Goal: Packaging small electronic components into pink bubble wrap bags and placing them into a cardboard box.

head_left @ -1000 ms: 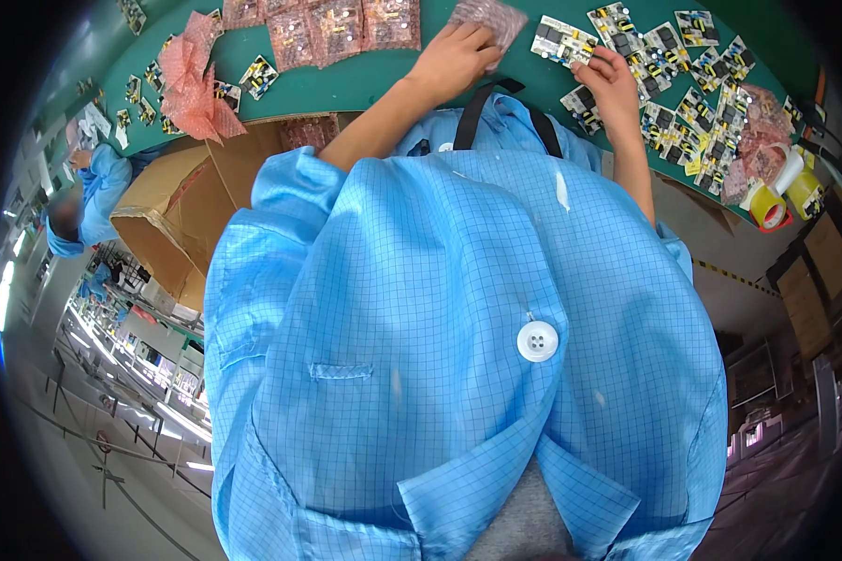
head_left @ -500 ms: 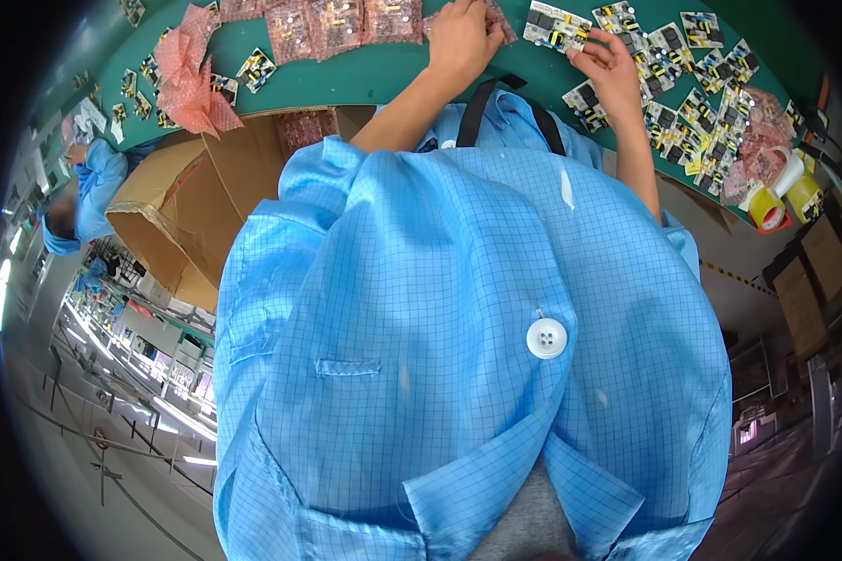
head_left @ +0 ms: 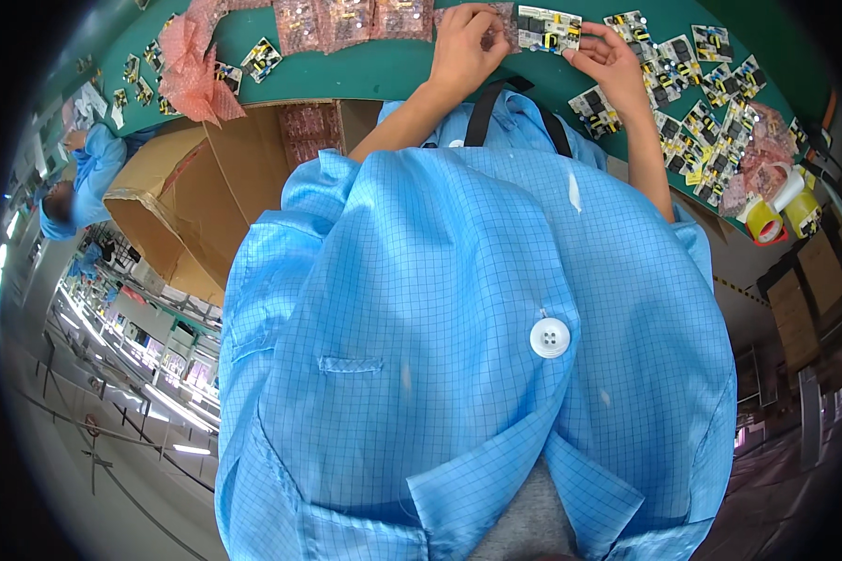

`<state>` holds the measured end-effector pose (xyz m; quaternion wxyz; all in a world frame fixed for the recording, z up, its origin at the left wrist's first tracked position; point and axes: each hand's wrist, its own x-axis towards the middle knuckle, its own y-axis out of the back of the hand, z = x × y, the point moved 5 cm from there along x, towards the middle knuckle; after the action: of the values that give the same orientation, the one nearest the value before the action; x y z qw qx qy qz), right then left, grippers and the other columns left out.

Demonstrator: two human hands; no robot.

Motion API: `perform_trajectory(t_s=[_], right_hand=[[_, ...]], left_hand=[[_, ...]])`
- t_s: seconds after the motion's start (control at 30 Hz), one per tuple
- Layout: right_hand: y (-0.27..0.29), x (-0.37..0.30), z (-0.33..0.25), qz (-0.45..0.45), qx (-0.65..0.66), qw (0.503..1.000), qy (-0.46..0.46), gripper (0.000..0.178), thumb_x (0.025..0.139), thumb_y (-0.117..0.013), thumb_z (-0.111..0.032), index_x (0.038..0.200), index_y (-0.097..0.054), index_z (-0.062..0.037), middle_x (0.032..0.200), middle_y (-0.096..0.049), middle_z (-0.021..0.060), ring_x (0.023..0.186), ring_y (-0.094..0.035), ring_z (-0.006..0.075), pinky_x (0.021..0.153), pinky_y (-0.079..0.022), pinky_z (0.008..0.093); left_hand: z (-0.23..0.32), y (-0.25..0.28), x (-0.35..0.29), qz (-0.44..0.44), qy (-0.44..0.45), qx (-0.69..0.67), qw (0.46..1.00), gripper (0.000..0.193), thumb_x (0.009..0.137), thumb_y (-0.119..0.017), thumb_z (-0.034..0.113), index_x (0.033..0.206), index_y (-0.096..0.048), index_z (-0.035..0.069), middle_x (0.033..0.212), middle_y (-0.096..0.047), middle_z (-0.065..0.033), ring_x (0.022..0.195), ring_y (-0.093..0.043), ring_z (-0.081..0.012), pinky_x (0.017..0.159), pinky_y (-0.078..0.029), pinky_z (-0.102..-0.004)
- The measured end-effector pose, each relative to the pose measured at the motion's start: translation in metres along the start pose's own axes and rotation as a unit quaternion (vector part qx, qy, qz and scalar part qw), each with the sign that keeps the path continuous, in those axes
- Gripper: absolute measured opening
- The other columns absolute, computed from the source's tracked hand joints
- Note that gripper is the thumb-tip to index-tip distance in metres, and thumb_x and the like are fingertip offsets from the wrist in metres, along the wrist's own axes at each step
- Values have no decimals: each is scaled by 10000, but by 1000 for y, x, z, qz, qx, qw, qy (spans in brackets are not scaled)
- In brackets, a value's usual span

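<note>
My left hand [head_left: 470,49] closes its fingers on a pink bubble-wrap bag [head_left: 506,17] at the top of the view. From the right side, my right hand [head_left: 612,62] pinches a white circuit board [head_left: 549,32] carrying yellow and black parts. The board's left edge lies right beside the bag's right end; whether any of it is inside cannot be made out. Below my right hand rests another circuit board [head_left: 596,110]. Several bubble-wrapped boards [head_left: 346,21] stand in a row to the left of my left hand.
Many loose circuit boards [head_left: 702,122] cover the right part of the green table [head_left: 384,75]. Pink bubble wrap [head_left: 196,65] lies at left. An opened cardboard box [head_left: 239,154] holds wrapped pieces below the table edge. A tape dispenser [head_left: 765,224] sits far right. Another person [head_left: 98,173] is far left.
My right hand has brought the circuit board left, up against the bubble-wrap bag. My left hand still grips the bag, its fingers slightly shifted. The whole view has tilted a little.
</note>
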<state>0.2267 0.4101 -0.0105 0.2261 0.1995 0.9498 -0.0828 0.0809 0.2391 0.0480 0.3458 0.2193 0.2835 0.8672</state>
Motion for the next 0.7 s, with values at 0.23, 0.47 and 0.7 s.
perform_trajectory(t_s=[0.23, 0.47, 0.7], right_hand=[[4, 3, 3, -47, 0, 998, -52, 466, 858, -704, -88, 1276, -518, 3, 1062, -680, 105, 974, -651, 151, 856, -523, 261], [5, 7, 4, -18, -48, 993, -103, 465, 861, -708, -159, 1265, -544, 1, 1033, -695, 69, 949, -648, 124, 834, -512, 237], [-5, 5, 3, -38, -78, 994, -71, 472, 840, -731, -190, 1250, -569, -22, 1009, -703, 58, 872, -634, 96, 693, -455, 197]], left_hand=[[-3, -3, -5, -18, 14, -28, 999, 122, 750, -649, 16, 848, -580, 33, 1017, -590, -153, 951, -559, -350, 828, -459, -421], [0, -1, -9, -13, -39, -59, 997, 147, 741, -675, 14, 867, -604, 41, 1027, -591, -149, 963, -568, -348, 825, -469, -421], [4, 6, -7, -41, -26, -28, 998, 153, 742, -712, 67, 879, -642, 64, 1098, -568, -154, 1043, -536, -356, 887, -435, -434]])
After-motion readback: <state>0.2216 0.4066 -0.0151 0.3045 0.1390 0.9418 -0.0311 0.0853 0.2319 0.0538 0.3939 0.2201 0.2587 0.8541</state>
